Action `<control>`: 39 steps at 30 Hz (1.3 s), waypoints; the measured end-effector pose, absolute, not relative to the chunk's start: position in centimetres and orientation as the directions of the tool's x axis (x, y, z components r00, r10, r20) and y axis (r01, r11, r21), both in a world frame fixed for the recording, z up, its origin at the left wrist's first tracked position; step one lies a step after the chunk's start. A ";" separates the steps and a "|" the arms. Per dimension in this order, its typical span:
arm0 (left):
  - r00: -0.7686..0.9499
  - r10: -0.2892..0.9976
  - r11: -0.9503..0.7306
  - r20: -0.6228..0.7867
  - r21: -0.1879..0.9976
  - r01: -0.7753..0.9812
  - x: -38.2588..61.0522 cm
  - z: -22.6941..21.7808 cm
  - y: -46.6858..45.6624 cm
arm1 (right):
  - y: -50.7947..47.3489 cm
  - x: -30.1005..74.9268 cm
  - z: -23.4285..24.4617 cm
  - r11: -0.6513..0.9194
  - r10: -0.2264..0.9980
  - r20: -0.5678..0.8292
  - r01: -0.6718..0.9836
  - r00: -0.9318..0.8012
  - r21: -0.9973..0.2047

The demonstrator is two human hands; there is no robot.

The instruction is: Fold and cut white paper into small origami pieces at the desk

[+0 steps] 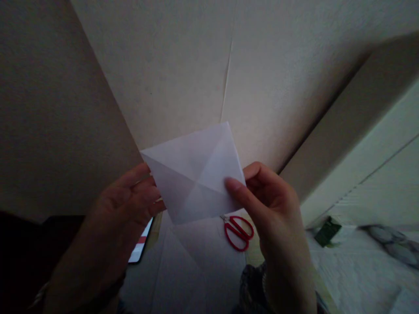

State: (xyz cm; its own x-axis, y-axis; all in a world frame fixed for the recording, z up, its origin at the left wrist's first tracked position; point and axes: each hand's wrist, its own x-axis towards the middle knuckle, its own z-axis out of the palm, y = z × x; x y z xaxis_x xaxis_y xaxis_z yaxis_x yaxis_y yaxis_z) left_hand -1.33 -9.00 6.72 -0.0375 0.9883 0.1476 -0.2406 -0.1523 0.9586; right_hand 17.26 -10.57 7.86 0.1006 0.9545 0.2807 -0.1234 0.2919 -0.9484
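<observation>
A square of folded white paper [183, 161] with crossing diagonal creases is held up in front of me, tilted. My right hand [271, 200] pinches its right edge, thumb on the front face and fingers behind. At the left edge, my left hand [127, 200] has its fingertips behind the paper, so their exact contact is partly hidden. Below the paper lie scissors [238, 233] with red handles, their blades mostly covered by the sheet. Beside my left wrist, a phone [141, 244] with a lit screen is partly hidden.
Under my hands is a pale grey surface [183, 270] with fold lines. A light wall [183, 78] with a vertical seam rises close behind the paper. To the right are a white panel [366, 183], a small green item [327, 231] and blurred grey rounded shapes [393, 240].
</observation>
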 end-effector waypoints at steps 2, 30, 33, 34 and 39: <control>0.019 0.991 -0.119 0.130 0.950 -0.289 -0.7 6.6 -9.2 | -10.6 17.0 7.8 0.270 0.962 0.262 -0.158 0.074 -0.950; -0.068 0.997 -0.049 0.026 0.928 -0.368 0.5 6.8 -9.0 | -10.5 17.0 7.8 0.271 0.961 0.264 0.086 -0.077 -0.959; -0.167 0.985 -0.087 0.031 0.936 -0.341 0.7 7.0 -9.3 | -10.4 17.0 7.9 0.269 0.961 0.264 0.052 -0.086 -0.962; -0.200 0.979 -0.104 0.040 0.941 -0.322 0.7 7.1 -9.5 | -10.4 17.0 7.9 0.280 0.958 0.277 0.034 -0.073 -0.959; -0.295 0.951 -0.158 0.095 0.968 -0.197 0.7 7.4 -9.9 | -10.4 16.9 8.0 0.330 0.944 0.329 0.045 -0.037 -0.943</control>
State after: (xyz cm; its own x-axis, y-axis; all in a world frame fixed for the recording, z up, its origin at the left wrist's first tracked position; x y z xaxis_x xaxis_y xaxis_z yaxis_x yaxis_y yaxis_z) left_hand 0.70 -9.93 7.44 -0.2951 0.9507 0.0954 -0.1972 -0.1583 0.9675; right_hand 16.88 -10.37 7.99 -0.0367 0.9436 0.3290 0.0448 0.3304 -0.9428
